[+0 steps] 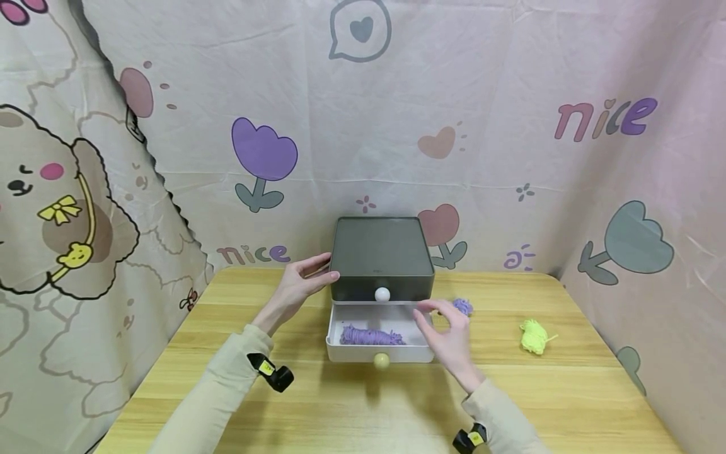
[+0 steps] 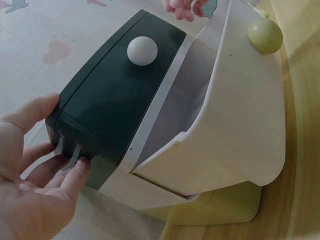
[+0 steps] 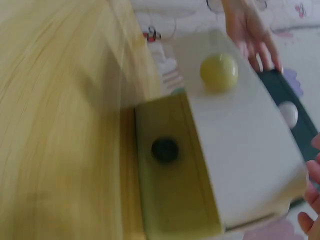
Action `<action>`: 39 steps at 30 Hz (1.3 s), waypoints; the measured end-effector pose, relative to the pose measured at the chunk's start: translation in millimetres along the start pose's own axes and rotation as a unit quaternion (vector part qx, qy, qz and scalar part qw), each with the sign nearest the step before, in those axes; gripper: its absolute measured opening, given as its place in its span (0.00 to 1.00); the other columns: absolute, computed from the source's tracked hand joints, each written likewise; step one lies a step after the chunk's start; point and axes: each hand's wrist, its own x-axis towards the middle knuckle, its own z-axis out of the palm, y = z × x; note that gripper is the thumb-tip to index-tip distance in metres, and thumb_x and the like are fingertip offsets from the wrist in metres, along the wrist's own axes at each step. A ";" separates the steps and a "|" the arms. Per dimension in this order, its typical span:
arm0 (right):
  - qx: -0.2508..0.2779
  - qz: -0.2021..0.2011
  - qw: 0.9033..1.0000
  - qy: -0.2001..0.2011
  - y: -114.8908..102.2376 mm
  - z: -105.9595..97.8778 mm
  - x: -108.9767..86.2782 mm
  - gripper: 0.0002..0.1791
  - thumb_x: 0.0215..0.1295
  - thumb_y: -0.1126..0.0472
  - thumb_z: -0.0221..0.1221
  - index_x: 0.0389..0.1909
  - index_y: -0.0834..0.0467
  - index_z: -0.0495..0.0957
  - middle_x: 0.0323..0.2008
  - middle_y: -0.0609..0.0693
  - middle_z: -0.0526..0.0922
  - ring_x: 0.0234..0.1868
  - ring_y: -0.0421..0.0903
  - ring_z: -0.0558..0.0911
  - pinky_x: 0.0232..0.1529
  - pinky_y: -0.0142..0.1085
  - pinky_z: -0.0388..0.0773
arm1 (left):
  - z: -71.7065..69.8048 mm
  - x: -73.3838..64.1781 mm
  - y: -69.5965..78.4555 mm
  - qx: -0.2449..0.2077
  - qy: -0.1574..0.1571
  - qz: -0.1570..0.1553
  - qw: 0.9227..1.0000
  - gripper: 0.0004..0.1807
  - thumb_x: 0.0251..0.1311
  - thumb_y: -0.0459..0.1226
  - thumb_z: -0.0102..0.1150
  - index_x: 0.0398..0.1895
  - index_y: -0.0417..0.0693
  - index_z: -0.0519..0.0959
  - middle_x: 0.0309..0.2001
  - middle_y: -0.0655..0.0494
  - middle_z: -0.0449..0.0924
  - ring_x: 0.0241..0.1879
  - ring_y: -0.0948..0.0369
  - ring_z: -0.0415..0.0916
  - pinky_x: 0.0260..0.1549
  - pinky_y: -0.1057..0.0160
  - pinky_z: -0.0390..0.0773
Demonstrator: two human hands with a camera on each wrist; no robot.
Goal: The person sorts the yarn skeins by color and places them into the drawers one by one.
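A small drawer cabinet has a dark green top section (image 1: 381, 249) with a white knob (image 1: 382, 294). Its white drawer (image 1: 340, 354), with a yellow-green knob (image 1: 382, 361), is pulled out. Inside lies a purple yarn bundle (image 1: 371, 336). My left hand (image 1: 300, 280) touches the cabinet's left side, thumb at the front corner, fingers spread along the side (image 2: 50, 170). Over the drawer's right edge, my right hand (image 1: 448, 334) has bent fingers and thumb apart, with nothing seen between them; only some of its fingertips (image 3: 312, 185) show in the right wrist view.
A small purple yarn piece (image 1: 462, 306) lies behind my right hand. Farther right is a bright yellow yarn bundle (image 1: 534, 337). An olive bottom drawer (image 3: 175, 195) with a dark knob sits under the white one. A printed curtain (image 1: 363, 126) hangs behind the wooden table (image 1: 482, 410).
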 end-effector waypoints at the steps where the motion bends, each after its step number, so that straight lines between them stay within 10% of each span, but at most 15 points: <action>1: -0.001 0.008 1.000 0.010 2.0 -2.2 -0.6 0.15 0.44 0.78 0.72 0.35 0.65 0.85 0.32 0.58 0.89 0.33 0.50 0.84 0.43 0.20 0.76 | 0.0 0.1 -0.3 0.001 -0.001 0.000 1.000 0.35 0.65 0.35 0.63 0.74 0.40 0.65 0.75 0.41 0.63 0.75 0.46 0.62 0.71 0.51 0.68; 9: 0.012 0.122 0.992 0.040 4.7 -22.3 -0.2 0.11 0.49 0.82 0.66 0.36 0.76 0.82 0.31 0.70 0.85 0.31 0.33 0.78 0.36 0.17 0.72 | 0.2 0.7 -0.9 -0.001 0.002 0.002 1.000 0.34 0.65 0.34 0.63 0.74 0.39 0.65 0.75 0.41 0.63 0.75 0.47 0.63 0.69 0.55 0.70; 17: -0.003 0.189 0.981 0.051 66.9 -29.9 -22.0 0.16 0.51 0.78 0.69 0.43 0.71 0.84 0.38 0.68 0.85 0.36 0.37 0.79 0.38 0.32 0.75 | -0.4 -0.6 -0.4 0.001 -0.001 0.001 1.000 0.34 0.66 0.34 0.63 0.74 0.40 0.65 0.75 0.41 0.63 0.75 0.46 0.63 0.70 0.53 0.69; 39: -0.079 0.315 0.930 -0.171 143.5 -53.7 -24.7 0.41 0.55 0.65 0.71 0.69 0.66 0.64 0.67 0.71 0.66 0.63 0.70 0.72 0.69 0.63 0.67 | 1.5 -1.6 2.2 0.003 0.002 -0.001 1.000 0.35 0.65 0.35 0.64 0.74 0.40 0.65 0.75 0.42 0.63 0.74 0.47 0.64 0.70 0.54 0.70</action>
